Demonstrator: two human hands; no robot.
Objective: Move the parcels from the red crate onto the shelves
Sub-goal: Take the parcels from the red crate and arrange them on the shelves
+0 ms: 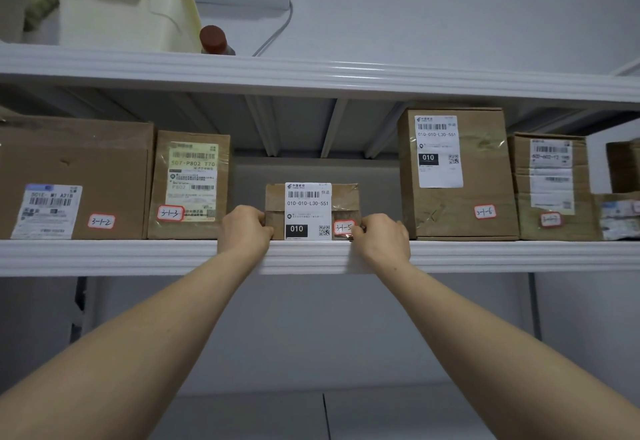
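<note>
A small parcel [311, 211] sits on the middle shelf [138, 256], right at the front edge. It is a short brown box. Its long side runs left to right along the shelf. Its front face points out at the person, and the white label on it stands the right way up. A little tag [343, 228] with a red edge says 3-1-5, and it is stuck on the bottom right of that face.

Both arms reach up to the box. The left hand [244, 228] has its grip tight on the left end of the parcel, with its fingers curled round the edge. The right hand [381, 237] has its grip tight on the bottom right corner, just beside the tag. Both hands also rest against the front lip of the shelf.

The parcel is in a gap between two taller boxes. The box marked 3-1-3 [188, 183] stands near it on the left. The box marked 3-1-6 [457, 173] stands near it on the right. A wide box marked 3-1-2 [76, 176] is further left, touching the 3-1-3 box. More brown boxes [550, 186] stand at the far right.

On the top shelf [311, 76] there is a cream tub [128, 6], with a red-capped bottle [214, 39] just beside it.
</note>
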